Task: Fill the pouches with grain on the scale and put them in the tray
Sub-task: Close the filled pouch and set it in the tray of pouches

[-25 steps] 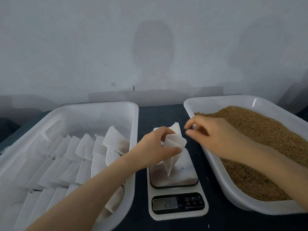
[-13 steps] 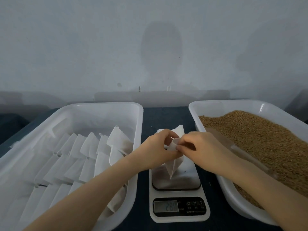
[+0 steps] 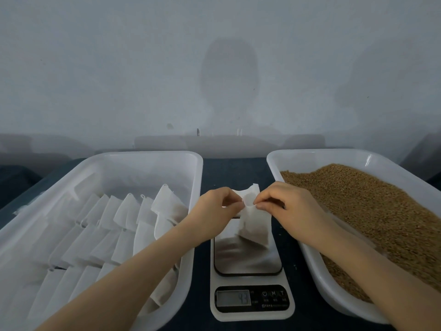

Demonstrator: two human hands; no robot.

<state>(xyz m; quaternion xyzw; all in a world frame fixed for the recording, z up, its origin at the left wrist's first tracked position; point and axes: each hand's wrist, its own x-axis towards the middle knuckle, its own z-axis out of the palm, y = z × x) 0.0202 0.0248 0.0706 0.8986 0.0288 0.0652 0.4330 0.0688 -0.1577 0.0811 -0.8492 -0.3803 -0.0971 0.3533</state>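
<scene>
A white pouch [image 3: 254, 224] with grain showing dimly in its lower part hangs over the scale [image 3: 248, 261], lifted off the steel platter. My left hand [image 3: 218, 209] pinches the pouch's top edge on the left. My right hand [image 3: 284, 206] pinches the same edge on the right. The mouth of the pouch is held between the two sets of fingertips. The scale's display [image 3: 235, 297] shows blurred digits.
A white tray [image 3: 152, 158] on the left holds several rows of filled white pouches [image 3: 107, 225]. A white tray [image 3: 310, 155] on the right is heaped with brown grain [image 3: 372, 211]. A dark tabletop [image 3: 235, 170] lies between them, and a pale wall stands behind.
My right hand came from the grain tray to the pouch and took its top edge. Both hands raised the pouch off the platter, and the scale's reading changed.
</scene>
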